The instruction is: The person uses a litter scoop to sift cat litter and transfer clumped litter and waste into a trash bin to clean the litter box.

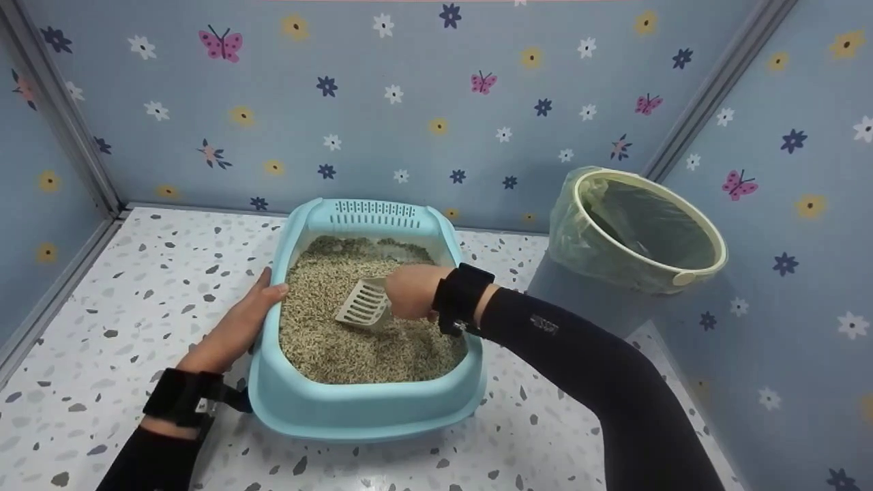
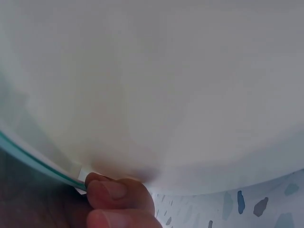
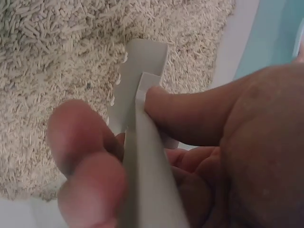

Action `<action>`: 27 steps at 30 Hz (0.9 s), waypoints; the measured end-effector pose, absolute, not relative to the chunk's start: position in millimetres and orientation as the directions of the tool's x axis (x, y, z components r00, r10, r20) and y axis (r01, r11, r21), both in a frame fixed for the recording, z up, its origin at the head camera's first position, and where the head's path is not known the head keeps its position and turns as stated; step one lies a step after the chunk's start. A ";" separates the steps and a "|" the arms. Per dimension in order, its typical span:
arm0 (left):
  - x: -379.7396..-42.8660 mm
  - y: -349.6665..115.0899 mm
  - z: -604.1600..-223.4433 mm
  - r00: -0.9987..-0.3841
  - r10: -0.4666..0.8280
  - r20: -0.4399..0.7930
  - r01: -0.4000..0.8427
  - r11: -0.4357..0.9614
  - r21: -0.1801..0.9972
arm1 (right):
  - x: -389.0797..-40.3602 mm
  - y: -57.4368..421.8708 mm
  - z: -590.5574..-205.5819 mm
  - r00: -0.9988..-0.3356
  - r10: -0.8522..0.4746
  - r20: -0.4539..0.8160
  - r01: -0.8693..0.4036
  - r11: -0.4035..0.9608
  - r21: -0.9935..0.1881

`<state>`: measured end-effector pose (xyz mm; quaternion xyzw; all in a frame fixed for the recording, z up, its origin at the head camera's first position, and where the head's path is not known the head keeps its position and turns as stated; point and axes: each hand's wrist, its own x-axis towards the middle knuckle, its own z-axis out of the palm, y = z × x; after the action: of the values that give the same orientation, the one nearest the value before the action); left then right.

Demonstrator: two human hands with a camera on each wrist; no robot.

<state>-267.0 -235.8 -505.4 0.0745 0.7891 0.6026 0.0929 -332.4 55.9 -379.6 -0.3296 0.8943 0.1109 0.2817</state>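
A light blue litter box [image 1: 361, 411] stands on the floor, filled with pale pellet litter [image 1: 327, 351]. My left hand [image 1: 240, 320] grips its left rim, thumb on top. In the left wrist view, curled fingers [image 2: 121, 197] show beneath the rim against the box's pale outer wall [image 2: 156, 95]. My right hand [image 1: 413, 292] holds a beige slotted litter scoop [image 1: 363, 304] over the middle of the litter, its head tilted and close over the pellets. The right wrist view shows the thumb pressed along the scoop's handle [image 3: 154, 175], with fingers wrapped around the other side.
To the right stands a bin with a cream ring [image 1: 719, 235] and a greenish plastic liner [image 1: 569, 232]. A blue flowered wall [image 1: 382, 136] rises behind the box, with side panels left and right. The speckled floor [image 1: 170, 273] surrounds the box.
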 end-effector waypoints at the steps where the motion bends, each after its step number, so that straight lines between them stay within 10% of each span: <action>1: -267.1 -235.6 -505.4 -0.971 0.232 -0.057 0.006 0.263 0.965 | -332.3 55.2 -381.1 -0.610 -0.535 -0.584 -0.668 0.744 0.015; 16: -269.4 -237.1 -510.0 -0.971 0.229 -0.064 0.002 0.276 0.961 | -331.9 67.1 -377.1 -0.626 -0.549 -0.554 -0.648 0.762 -0.023; 27: -268.3 -236.7 -508.1 -0.972 0.229 -0.049 0.015 0.269 0.963 | -360.9 126.1 -353.6 -0.794 -0.578 -0.188 -0.539 0.813 -0.221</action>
<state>-268.3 -236.7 -508.1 0.0768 0.7914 0.5998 0.0892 -360.9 126.1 -353.6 -0.2959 0.9439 -0.0780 0.1240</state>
